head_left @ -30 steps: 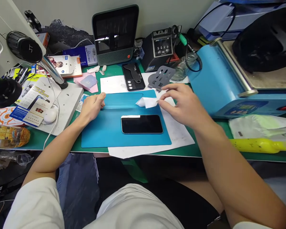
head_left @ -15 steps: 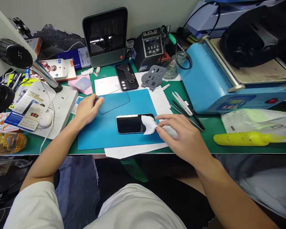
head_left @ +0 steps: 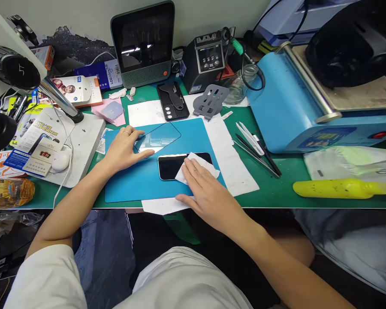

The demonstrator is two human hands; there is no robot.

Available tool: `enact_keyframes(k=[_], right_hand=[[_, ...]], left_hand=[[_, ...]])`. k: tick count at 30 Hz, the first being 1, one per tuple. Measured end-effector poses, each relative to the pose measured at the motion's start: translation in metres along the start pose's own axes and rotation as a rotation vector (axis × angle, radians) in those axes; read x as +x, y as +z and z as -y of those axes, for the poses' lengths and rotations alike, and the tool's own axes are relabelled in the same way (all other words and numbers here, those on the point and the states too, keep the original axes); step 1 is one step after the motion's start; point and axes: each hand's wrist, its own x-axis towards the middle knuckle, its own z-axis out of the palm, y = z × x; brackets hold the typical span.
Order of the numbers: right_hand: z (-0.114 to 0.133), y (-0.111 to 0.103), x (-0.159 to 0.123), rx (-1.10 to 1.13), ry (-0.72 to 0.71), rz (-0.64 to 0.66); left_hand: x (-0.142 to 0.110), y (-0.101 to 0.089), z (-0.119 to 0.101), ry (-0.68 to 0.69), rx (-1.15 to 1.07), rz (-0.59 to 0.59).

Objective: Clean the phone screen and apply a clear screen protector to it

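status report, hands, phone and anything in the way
Right hand flat on wipe over phone. Left hand at clear sheet, grip unclear. Phone face-up on mat. Wipe and right hand hide part of it.

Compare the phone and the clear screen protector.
The phone has a dark, opaque face; the screen protector is see-through with a thin black border. The phone lies roughly square on the blue mat; the screen protector is slanted. The right hand lies on a white wipe over the phone; the left hand is at the screen protector. Both have rounded corners.
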Motion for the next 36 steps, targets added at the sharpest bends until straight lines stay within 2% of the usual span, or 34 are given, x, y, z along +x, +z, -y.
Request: enact_keyframes(k=[3,7,10,14,17,20,23,27,30,33,36], right_hand=[[0.006,0.009,0.019,0.000,-0.014,0.078],[0.020,0.010,0.035,0.045,-0.084,0.143],[0.024,0.008,0.024,0.035,-0.140,0.144],[0.007,0.002,0.008,0.018,-0.120,0.138],[0.000,0.001,0.021,0.023,-0.082,0.155],[0.007,0.005,0.038,0.063,-0.098,0.167],[0.014,0.007,0.034,0.088,-0.121,0.153],[0.006,0.003,0.021,0.054,-0.111,0.155],[0.002,0.002,0.032,0.047,-0.078,0.160],[0.009,0.005,0.045,0.076,-0.079,0.161],[0.013,0.006,0.038,0.093,-0.102,0.150]], left_hand=[[0.000,0.001,-0.002,0.027,-0.015,-0.030],[-0.001,0.000,-0.002,0.059,-0.074,-0.065],[-0.002,0.000,-0.003,0.081,-0.116,-0.079],[-0.004,0.001,-0.008,0.116,-0.128,-0.082],[-0.005,0.001,-0.012,0.193,-0.138,-0.044],[-0.004,-0.001,-0.011,0.249,-0.162,0.004],[-0.003,-0.001,-0.009,0.245,-0.173,0.024],[-0.004,-0.001,-0.012,0.254,-0.173,0.031],[-0.005,0.000,-0.015,0.282,-0.177,0.049],[-0.004,0.001,-0.013,0.273,-0.184,0.054],[-0.004,0.000,-0.011,0.246,-0.184,0.059]])
